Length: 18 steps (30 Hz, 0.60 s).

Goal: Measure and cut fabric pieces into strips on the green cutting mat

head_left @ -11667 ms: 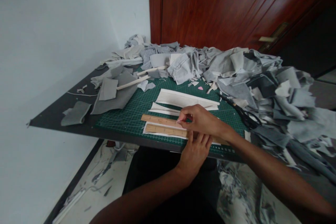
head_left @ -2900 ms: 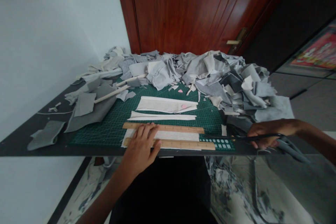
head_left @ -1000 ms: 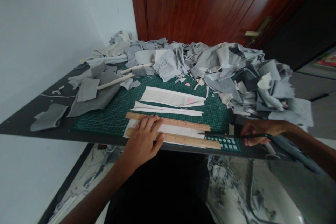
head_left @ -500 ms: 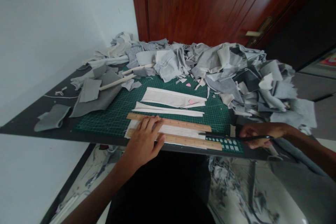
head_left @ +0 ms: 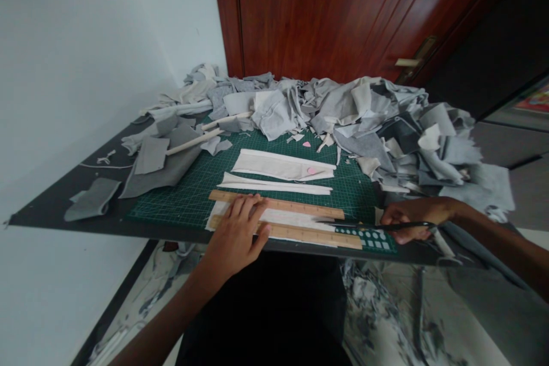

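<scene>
My left hand (head_left: 242,229) lies with its fingers stretched over two wooden rulers, pressing on white fabric (head_left: 295,217). The upper ruler (head_left: 304,206) and the lower ruler (head_left: 313,236) lie across that fabric with a strip showing between them. My right hand (head_left: 405,222) is closed around black scissors (head_left: 364,225), whose blades point left and reach the right end of the strip between the rulers. Whether the blades are parted is hard to make out. Beyond the rulers lie a narrow folded white strip (head_left: 274,184) and a wider white fabric piece (head_left: 278,166).
A green cutting mat (head_left: 171,206) covers the middle of the dark table (head_left: 38,206). Grey and white fabric scraps (head_left: 343,103) pile along the back and right. Pink chalk (head_left: 311,171) rests on the wider piece. A wooden door (head_left: 309,17) stands behind; scraps litter the floor.
The scissors have moved slightly left, their tips further over the white fabric between the rulers. My left hand stays on the rulers. The camera view has shifted a little.
</scene>
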Each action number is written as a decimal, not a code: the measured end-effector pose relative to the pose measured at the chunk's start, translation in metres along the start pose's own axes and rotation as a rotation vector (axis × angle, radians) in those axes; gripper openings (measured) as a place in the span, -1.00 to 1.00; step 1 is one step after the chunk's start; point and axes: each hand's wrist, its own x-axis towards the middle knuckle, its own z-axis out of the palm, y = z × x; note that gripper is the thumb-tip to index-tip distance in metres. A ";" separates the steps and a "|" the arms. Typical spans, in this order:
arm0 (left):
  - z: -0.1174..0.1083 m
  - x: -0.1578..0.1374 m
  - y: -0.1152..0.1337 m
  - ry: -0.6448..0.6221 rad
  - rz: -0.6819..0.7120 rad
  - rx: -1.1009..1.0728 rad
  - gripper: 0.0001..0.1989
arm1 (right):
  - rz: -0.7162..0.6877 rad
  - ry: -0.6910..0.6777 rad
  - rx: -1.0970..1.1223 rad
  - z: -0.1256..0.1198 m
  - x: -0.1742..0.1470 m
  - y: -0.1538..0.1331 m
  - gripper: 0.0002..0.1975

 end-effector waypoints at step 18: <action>0.001 0.000 0.000 -0.013 -0.011 -0.012 -0.55 | -0.010 0.041 -0.186 0.001 0.004 -0.004 -0.35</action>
